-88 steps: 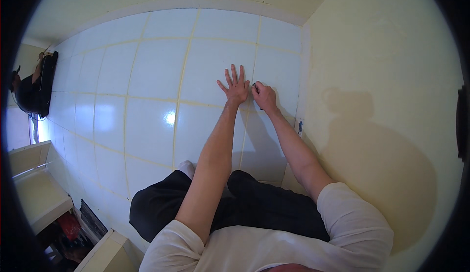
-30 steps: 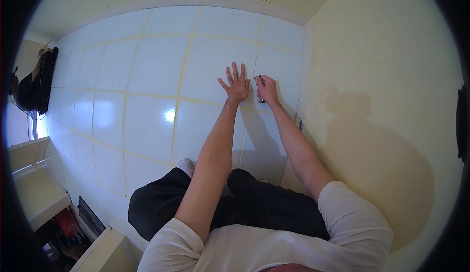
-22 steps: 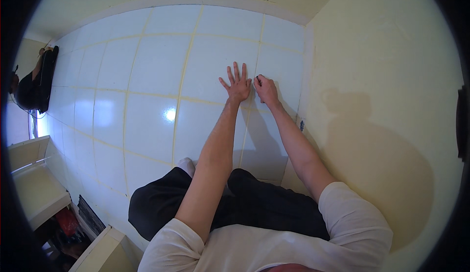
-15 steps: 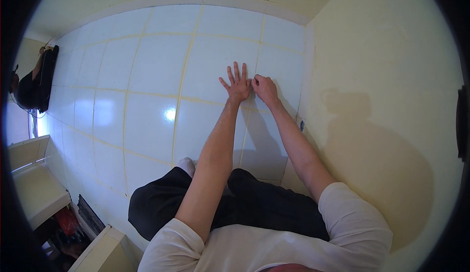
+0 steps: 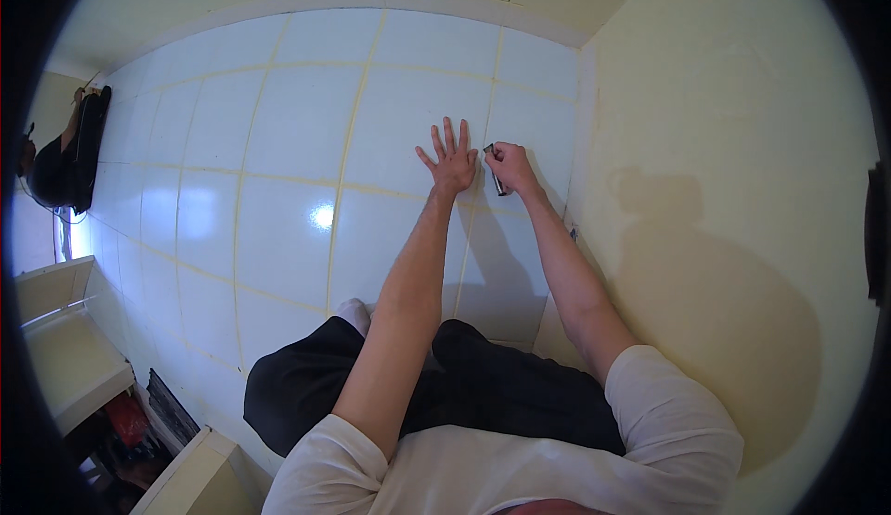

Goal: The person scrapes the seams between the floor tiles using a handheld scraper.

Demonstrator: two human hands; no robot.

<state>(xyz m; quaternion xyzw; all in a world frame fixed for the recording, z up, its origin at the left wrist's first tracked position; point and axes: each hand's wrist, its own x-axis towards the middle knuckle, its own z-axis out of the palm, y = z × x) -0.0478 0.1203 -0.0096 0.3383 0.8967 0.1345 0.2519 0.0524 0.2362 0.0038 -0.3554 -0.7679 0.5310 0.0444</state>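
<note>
- beside the grout line [image 5: 490, 96], i see the right hand [image 5: 513, 166] grasping a dark tool [image 5: 502, 186]; its long axis slants forward-left;
- the left hand [image 5: 453, 170], splayed flat on the tile [image 5: 394, 116], lies just left of it;

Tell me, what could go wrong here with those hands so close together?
The small dark tool in the right hand is close beside the spread left hand, so a slip might catch its thumb. The tiled floor looks glossy, so the tool could skid.
</note>
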